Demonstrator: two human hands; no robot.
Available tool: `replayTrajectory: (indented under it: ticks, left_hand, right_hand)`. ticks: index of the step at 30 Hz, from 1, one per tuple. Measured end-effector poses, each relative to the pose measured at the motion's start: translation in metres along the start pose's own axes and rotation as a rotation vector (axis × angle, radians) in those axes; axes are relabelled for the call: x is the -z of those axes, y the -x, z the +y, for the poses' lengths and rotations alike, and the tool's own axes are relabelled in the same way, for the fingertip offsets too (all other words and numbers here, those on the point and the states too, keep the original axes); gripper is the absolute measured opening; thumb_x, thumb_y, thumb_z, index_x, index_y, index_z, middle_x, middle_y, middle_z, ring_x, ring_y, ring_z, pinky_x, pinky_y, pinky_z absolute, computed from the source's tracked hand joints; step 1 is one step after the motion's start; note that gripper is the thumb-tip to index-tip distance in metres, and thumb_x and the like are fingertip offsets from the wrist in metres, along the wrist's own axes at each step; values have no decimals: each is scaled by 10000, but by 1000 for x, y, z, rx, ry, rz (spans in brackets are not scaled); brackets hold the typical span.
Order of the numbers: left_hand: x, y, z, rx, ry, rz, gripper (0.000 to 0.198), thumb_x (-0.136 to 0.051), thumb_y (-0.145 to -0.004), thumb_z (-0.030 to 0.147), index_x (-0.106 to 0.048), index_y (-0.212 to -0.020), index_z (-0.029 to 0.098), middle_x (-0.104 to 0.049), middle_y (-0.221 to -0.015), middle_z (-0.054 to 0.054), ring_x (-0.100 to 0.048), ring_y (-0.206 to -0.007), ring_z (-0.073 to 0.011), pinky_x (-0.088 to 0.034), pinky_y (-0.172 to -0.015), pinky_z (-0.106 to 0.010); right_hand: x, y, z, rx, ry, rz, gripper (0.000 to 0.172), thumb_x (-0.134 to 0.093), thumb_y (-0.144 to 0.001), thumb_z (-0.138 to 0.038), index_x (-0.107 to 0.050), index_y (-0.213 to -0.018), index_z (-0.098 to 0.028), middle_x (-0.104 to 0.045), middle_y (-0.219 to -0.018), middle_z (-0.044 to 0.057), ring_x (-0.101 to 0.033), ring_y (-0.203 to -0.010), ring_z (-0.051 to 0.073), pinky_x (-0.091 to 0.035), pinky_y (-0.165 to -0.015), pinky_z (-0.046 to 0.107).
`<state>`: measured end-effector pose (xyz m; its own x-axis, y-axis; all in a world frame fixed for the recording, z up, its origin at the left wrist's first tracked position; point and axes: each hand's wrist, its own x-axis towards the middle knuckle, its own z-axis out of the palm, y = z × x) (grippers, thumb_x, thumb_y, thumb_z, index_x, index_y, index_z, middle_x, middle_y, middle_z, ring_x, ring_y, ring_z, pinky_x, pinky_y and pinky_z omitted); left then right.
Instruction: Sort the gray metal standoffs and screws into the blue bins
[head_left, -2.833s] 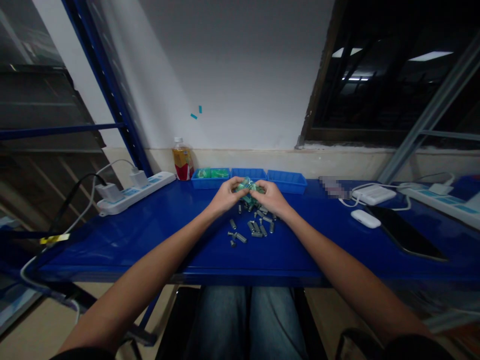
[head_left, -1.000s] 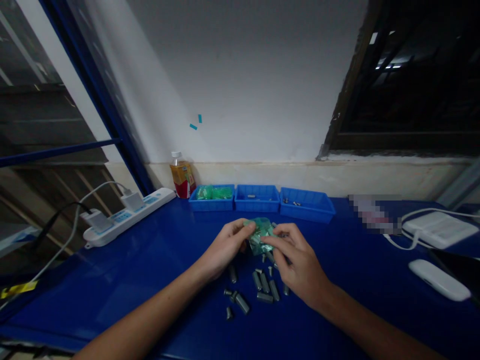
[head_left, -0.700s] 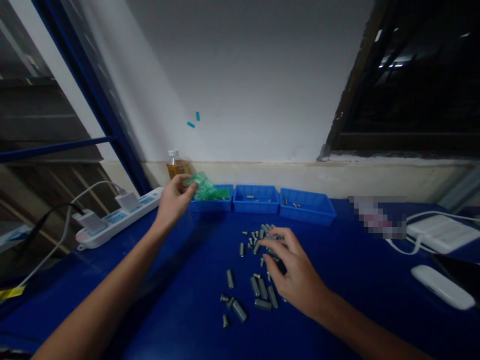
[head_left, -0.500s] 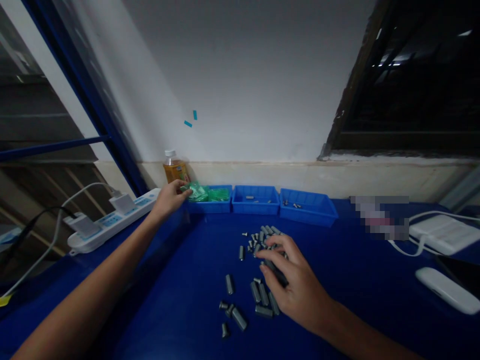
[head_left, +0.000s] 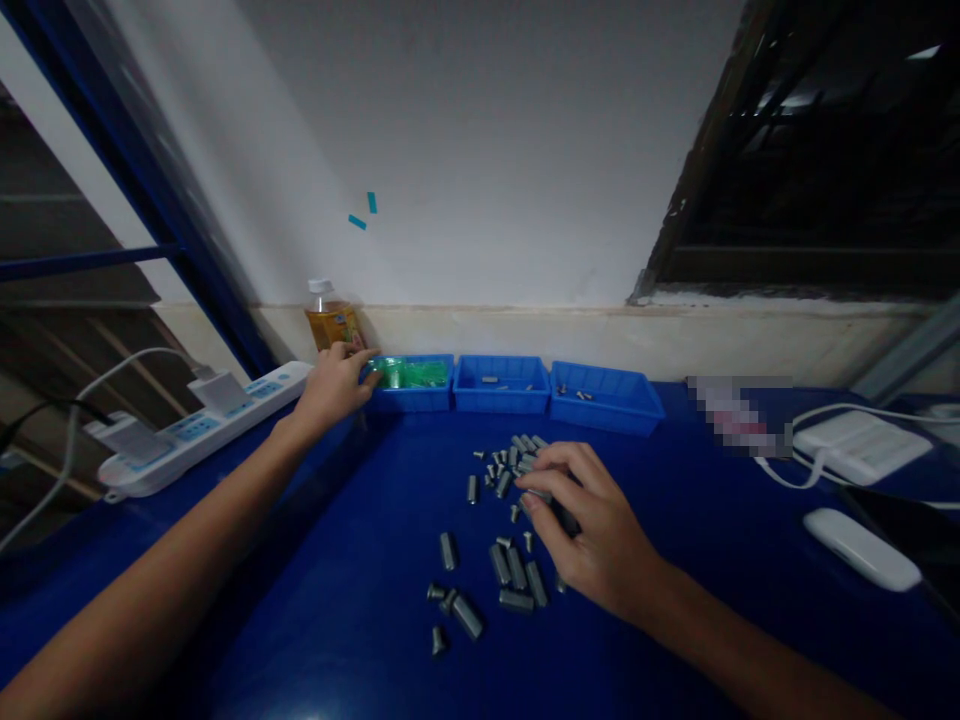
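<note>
Many metal pcs (head_left: pixel 517 567) nr R hand (head_left: pixel 596 525); L hand (head_left: pixel 334 385) at green pkts (head_left: pixel 424 374)

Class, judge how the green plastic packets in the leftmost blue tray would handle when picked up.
The green plastic packets are probably floppy, since their film looks thin and translucent. They may be slippery, given the glossy highlights.

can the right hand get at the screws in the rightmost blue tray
Probably yes: the rightmost blue tray is open on top, and only its front wall stands between the right hand and the screws.
</note>
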<state>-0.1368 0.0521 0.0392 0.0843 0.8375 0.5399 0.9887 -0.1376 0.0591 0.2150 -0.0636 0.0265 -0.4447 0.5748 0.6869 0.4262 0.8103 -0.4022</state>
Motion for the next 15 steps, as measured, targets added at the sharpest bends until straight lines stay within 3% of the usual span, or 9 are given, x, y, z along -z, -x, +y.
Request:
replayTrajectory:
  ticks: [2, 3, 4, 6, 9, 12, 15]
  left_hand:
    - [11, 19, 28, -41, 29, 134, 360, -489, -854, 316, -556, -1172, 163, -514, -1129, -128, -473, -1076, -281, -398, -929, -434]
    - [19, 29, 44, -110, 78, 143, 324, -465, -872, 298, -558, -1149, 157, -521, -1113, -121, -478, -1066, -264, -400, -932, -419]
    - [26, 39, 60, -201, 146, 92, 279, -447, -885, 273, -565, -1110, 157, -535, -1082, -108, -495, -1036, -240, -411, -921, -394]
    - [39, 55, 89, -439, 297, -201, 218, -417, -901, 217, -574, -1049, 183, -576, -980, -62, -539, -939, -186, -447, -858, -330]
    - [47, 67, 118, -557, 433, -467, 225, -431, -899, 180, -560, -1082, 207, -578, -1032, -48, -548, -965, -166, -453, -866, -303]
    - [41, 69, 128, -580, 454, -554, 284, -529, -863, 219, -534, -1148, 213, -551, -1117, -63, -528, -1041, -194, -447, -907, -334]
    - [41, 71, 134, -575, 446, -548, 276, -556, -857, 261, -550, -1126, 201, -560, -1096, -71, -540, -1022, -203, -463, -892, -349]
  right_hand:
    - [6, -2, 3, 37, 16, -32, 149, -509, -842, -113, -608, -934, -176, -569, -869, 62, -531, -870, 191, -460, -776, 352]
    - [9, -3, 7, 55, 28, -48, 144, -515, -842, -116, -607, -935, -175, -581, -853, 58, -534, -857, 190, -457, -775, 353]
    - [12, -3, 11, 66, 41, -58, 139, -520, -842, -119, -606, -936, -174, -592, -842, 55, -538, -847, 190, -454, -774, 354]
    - [17, -2, 21, 60, 60, -43, 123, -523, -844, -125, -605, -923, -173, -607, -826, 54, -546, -830, 189, -451, -765, 353]
    - [20, 2, 35, 10, 60, -12, 107, -511, -858, -135, -606, -880, -179, -611, -792, 51, -550, -797, 188, -449, -723, 345]
    - [20, 6, 40, -19, 36, -23, 115, -503, -862, -133, -606, -859, -184, -605, -767, 48, -546, -777, 187, -447, -692, 339]
    - [17, 8, 35, 14, 10, -42, 119, -506, -852, -116, -602, -873, -183, -603, -778, 48, -546, -785, 185, -454, -711, 344]
